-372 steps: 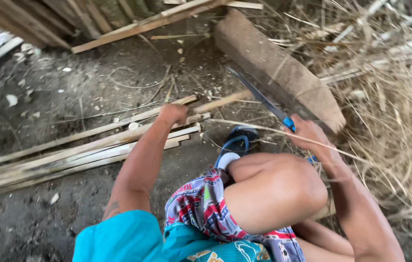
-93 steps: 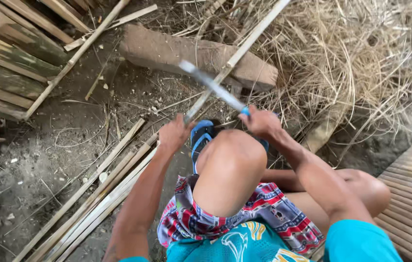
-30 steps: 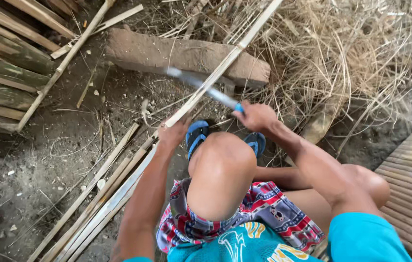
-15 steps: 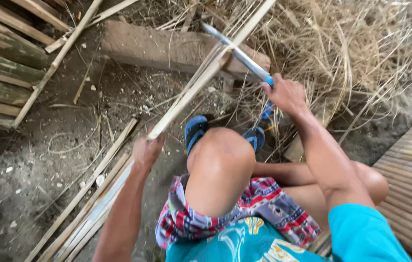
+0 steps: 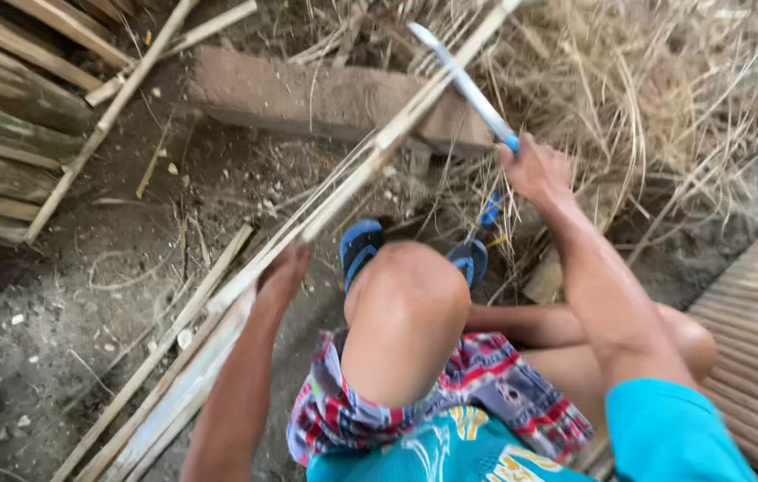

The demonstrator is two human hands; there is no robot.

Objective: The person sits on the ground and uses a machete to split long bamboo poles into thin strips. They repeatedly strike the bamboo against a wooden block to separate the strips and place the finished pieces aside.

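Clenched around a blue handle, the right hand (image 5: 535, 170) holds a long narrow-bladed knife (image 5: 461, 78) lifted above the work, its pale blade slanting up toward the far edge of the dirt floor. Meanwhile the left hand (image 5: 282, 272) grips a long pale split-bamboo strip (image 5: 379, 152) low down, near the raised knee; the strip runs diagonally from the bundle of cut bamboo slats (image 5: 160, 393) at the near left up across a weathered wooden block (image 5: 307, 94) lying along the far side of the ground.

To my eye the step in hand is a chopping or shaving stroke on that strip. For it to go well, the strip should bear firmly on the block at the point struck, so the wood takes the blow and not the air. Holding fingers look well apart from the blade's likely line, and they should stay below it. A stroke directed away from the knee and the blue sandals (image 5: 361, 250) on the feet seems safest, since both sit just beside the strip. Dry straw (image 5: 664, 98) piled at the far right could snag the blade on the swing. A shallow blade angle would peel a thin sliver; a steep one may split the strip through.
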